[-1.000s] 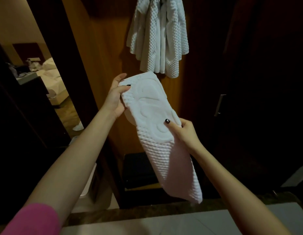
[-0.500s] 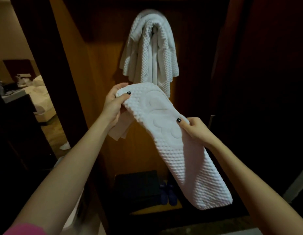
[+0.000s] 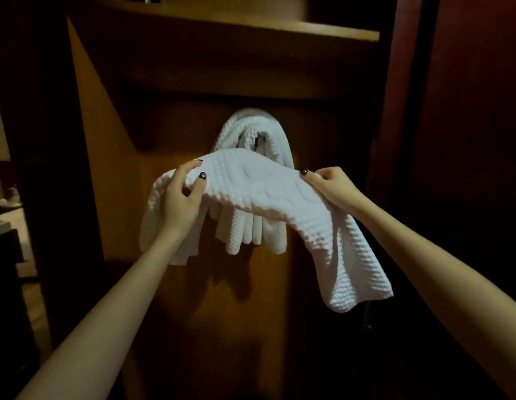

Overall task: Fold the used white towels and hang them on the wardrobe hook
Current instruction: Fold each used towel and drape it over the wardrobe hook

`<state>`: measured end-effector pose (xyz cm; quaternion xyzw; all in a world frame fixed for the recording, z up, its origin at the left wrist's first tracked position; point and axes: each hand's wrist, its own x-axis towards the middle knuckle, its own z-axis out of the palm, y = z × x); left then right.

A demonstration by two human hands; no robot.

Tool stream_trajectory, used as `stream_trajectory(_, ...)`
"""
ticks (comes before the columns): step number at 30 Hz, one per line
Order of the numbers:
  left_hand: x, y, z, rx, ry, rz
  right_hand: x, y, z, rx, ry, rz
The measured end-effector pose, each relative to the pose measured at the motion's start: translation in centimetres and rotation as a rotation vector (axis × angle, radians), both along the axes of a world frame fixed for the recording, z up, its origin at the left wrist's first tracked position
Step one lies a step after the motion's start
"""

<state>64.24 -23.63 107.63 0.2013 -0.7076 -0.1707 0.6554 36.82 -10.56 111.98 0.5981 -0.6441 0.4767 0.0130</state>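
Observation:
A folded white waffle towel (image 3: 268, 194) stretches almost level between my two hands, in front of the wardrobe's back panel. My left hand (image 3: 183, 203) grips its left part, thumb on top, with one end drooping behind my wrist. My right hand (image 3: 330, 184) pinches the towel further right, and the long right end hangs down past my forearm. Behind it another white towel (image 3: 251, 131) hangs bunched on the wardrobe hook. The hook itself is hidden under that towel.
A wooden shelf (image 3: 280, 27) runs across the top of the wardrobe. A dark red-brown door panel (image 3: 467, 140) stands at the right. The wardrobe's side wall (image 3: 86, 140) is at the left, with a dim room beyond it.
Both hands have raised the folded towel from a steep slant to almost level, right in front of the hung towel. The view has tilted up, bringing the shelf into sight.

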Motion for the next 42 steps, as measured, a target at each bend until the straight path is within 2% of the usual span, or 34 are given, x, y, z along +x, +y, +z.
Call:
stream_trajectory(6, -1.6, -5.8, 5.4, -0.16, -0.133, 0.103, -2.7, -6.2, 9.2, 0.0, 0.182, -0.093)
stream_trajectory(11, -2.9, -9.5, 8.7, -0.383, -0.257, 0.213, -4.7, -10.3, 13.9, -0.077, 0.161, -0.074)
stream_trajectory(16, -4.1, -13.2, 11.2, -0.49, -0.224, 0.327, -6.4, -14.5, 17.6, -0.112, 0.137, -0.036)
stream_trajectory(21, -6.0, -16.1, 13.2, -0.438, -0.145, 0.358, -8.5, -19.4, 19.8, -0.101, 0.106, -0.015)
stream_trajectory(27, -7.7, -18.9, 12.9, -0.296, -0.194, 0.524, -11.7, -25.5, 19.0, 0.05, 0.032, -0.111)
stream_trajectory(30, -8.7, -19.2, 12.1, -0.271, -0.224, 0.581, -13.0, -26.7, 18.0, 0.096, -0.043, -0.054)
stream_trajectory(33, -9.5, -19.2, 11.2, -0.254, -0.233, 0.57, -13.7, -27.5, 16.7, 0.095, -0.126, 0.026)
stream_trajectory(38, -11.2, -19.2, 12.4, -0.234, -0.213, 0.563, -14.3, -28.5, 15.8, 0.063, -0.114, -0.085)
stream_trajectory(42, -10.9, -19.2, 11.8, -0.226, -0.258, 0.57, -13.9, -28.7, 14.2, 0.05, -0.131, 0.052)
